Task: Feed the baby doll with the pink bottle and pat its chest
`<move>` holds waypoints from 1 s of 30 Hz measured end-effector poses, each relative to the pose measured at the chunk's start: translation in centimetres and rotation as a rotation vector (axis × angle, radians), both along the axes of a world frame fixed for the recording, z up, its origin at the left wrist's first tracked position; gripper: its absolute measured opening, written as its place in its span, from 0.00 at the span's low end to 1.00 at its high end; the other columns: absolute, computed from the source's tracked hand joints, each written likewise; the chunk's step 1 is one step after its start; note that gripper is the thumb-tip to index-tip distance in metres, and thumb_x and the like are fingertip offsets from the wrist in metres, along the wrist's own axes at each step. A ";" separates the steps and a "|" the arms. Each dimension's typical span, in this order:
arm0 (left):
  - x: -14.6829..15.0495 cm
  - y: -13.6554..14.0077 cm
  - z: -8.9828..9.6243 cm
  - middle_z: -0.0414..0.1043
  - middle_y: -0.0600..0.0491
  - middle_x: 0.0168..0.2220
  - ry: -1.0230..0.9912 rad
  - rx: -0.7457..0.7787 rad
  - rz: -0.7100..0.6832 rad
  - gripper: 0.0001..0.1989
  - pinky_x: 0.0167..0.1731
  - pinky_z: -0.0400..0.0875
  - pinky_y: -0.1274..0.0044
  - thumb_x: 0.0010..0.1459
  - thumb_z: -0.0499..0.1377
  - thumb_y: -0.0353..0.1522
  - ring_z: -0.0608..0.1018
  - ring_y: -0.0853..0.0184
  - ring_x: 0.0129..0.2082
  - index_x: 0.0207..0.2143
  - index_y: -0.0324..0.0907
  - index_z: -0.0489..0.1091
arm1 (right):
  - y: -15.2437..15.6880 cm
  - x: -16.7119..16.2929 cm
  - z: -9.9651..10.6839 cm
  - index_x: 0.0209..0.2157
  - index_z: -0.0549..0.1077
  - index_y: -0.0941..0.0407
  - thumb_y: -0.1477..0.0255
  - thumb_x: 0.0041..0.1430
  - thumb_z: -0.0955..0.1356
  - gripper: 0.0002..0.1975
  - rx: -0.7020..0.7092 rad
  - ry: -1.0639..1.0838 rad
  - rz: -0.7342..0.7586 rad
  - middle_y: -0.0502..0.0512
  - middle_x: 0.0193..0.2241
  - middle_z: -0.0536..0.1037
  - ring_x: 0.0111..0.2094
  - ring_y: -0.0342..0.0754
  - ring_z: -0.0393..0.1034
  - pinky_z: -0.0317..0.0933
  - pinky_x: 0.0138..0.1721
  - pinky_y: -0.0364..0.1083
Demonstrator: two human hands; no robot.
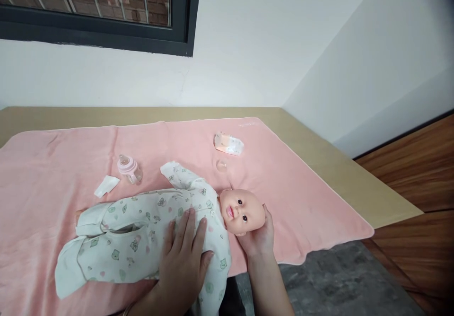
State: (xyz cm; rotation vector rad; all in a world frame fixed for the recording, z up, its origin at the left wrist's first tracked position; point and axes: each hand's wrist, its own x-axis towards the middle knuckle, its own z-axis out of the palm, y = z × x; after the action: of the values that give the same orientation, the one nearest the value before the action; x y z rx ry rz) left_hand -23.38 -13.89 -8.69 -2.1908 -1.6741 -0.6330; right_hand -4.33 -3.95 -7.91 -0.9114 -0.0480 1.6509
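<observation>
A baby doll [135,235] in a white patterned sleepsuit lies on its back across a pink blanket [301,202], its head to the right. My left hand [184,254] rests flat on the doll's chest with the fingers apart. Under the back of the doll's head, my right hand [261,233] is cupped around it, partly hidden by the head. Beyond the doll's legs lies a pink-and-clear baby bottle [130,169], beside a small white folded piece [107,186] that could be a tissue.
A small white and peach soft packet [229,144] lies beyond the doll's head, with a clear dome-like cap [222,165] near it. The blanket covers most of a light wooden table [312,164] against the wall. Wooden panels [407,164] stand to the right; a dark-framed window [180,13] is above.
</observation>
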 end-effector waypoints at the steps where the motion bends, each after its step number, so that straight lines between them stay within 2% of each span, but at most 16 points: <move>1: -0.1 0.0 0.0 0.63 0.37 0.68 0.017 0.002 -0.008 0.32 0.68 0.45 0.54 0.66 0.54 0.40 0.69 0.46 0.65 0.69 0.39 0.59 | 0.1 0.1 -0.1 0.58 0.71 0.57 0.50 0.61 0.62 0.32 0.001 0.003 0.006 0.59 0.59 0.74 0.59 0.57 0.70 0.68 0.62 0.59; 4: -0.1 0.2 0.1 0.63 0.35 0.68 0.031 0.012 -0.029 0.30 0.69 0.41 0.54 0.66 0.54 0.40 0.69 0.46 0.64 0.66 0.36 0.63 | 0.2 0.3 -0.6 0.60 0.69 0.56 0.49 0.60 0.63 0.34 0.014 -0.003 0.025 0.60 0.60 0.72 0.60 0.58 0.69 0.71 0.58 0.58; 7: 0.3 0.2 0.1 0.65 0.38 0.67 -0.073 0.028 -0.001 0.29 0.70 0.42 0.57 0.67 0.55 0.43 0.69 0.48 0.65 0.65 0.38 0.66 | 0.1 0.3 -0.9 0.61 0.69 0.58 0.48 0.57 0.65 0.37 0.047 0.004 0.041 0.62 0.61 0.72 0.61 0.59 0.69 0.74 0.55 0.56; 12: 0.7 -0.2 -0.1 0.69 0.41 0.64 -0.176 0.054 0.003 0.26 0.71 0.41 0.60 0.66 0.57 0.44 0.70 0.51 0.64 0.62 0.41 0.70 | 0.0 0.4 -0.7 0.56 0.73 0.59 0.52 0.57 0.66 0.32 0.063 0.014 0.023 0.62 0.58 0.74 0.55 0.57 0.74 0.77 0.49 0.53; 17: 0.7 -0.3 -0.3 0.69 0.41 0.64 -0.173 0.057 0.005 0.27 0.71 0.40 0.59 0.65 0.58 0.44 0.70 0.51 0.64 0.62 0.42 0.71 | 0.1 0.5 -1.0 0.54 0.74 0.60 0.57 0.55 0.67 0.30 0.122 0.031 0.078 0.61 0.58 0.74 0.58 0.57 0.72 0.75 0.54 0.54; 24: 0.7 -0.3 -0.1 0.67 0.38 0.65 -0.173 0.056 0.003 0.27 0.71 0.41 0.59 0.65 0.58 0.44 0.70 0.50 0.64 0.62 0.41 0.70 | 0.0 0.6 -1.2 0.54 0.75 0.59 0.58 0.55 0.68 0.28 0.148 0.065 0.083 0.60 0.58 0.75 0.58 0.57 0.72 0.75 0.55 0.53; 30: 0.7 -0.3 0.0 0.67 0.38 0.65 -0.169 0.050 0.006 0.27 0.71 0.41 0.59 0.65 0.58 0.43 0.70 0.50 0.64 0.62 0.41 0.70 | 0.0 0.7 -1.2 0.51 0.77 0.60 0.57 0.56 0.68 0.27 0.163 0.039 0.072 0.62 0.55 0.77 0.53 0.57 0.74 0.77 0.49 0.53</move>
State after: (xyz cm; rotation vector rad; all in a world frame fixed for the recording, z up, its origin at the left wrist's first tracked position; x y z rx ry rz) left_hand -22.73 -14.22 -8.72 -2.1484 -1.7251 -0.8708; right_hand -3.67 -3.98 -9.07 -0.7606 -0.1877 1.7037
